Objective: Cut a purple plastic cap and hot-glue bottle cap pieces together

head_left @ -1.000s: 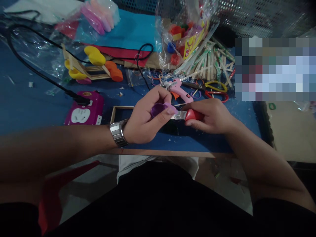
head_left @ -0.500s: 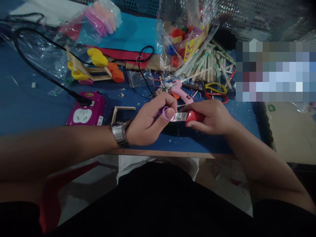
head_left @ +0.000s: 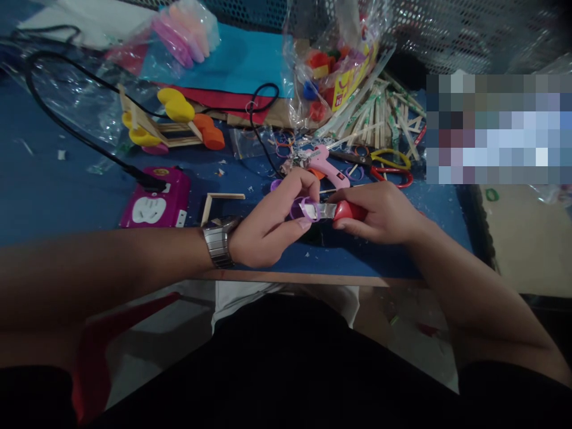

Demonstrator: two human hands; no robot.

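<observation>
The left hand had its thumb and fingers pinched on a purple piece, held up over the desk, near its front edge. The right hand had its fingers wrapped round the red handle of a cutter, whose blade reached left to the piece, its tip seeming to lie within a thin loop of it.

The main danger, as I judged it, was to the left thumb and fingers: the blade pointed their way, and a sudden give in the plastic could carry it into them. Too loose a pinch could let the piece twist; too hard a push could bend the loop and leave a ragged cut. The glue gun lay just beyond the left hand; whether it was hot I could not tell, but a careless reach might mean a burn.

Counted, there were one cutter, one glue gun, one pair of scissors, one power strip, one watch and one stick frame with yellow and orange pieces. The loose sticks were too many and too overlapped to count.
</observation>
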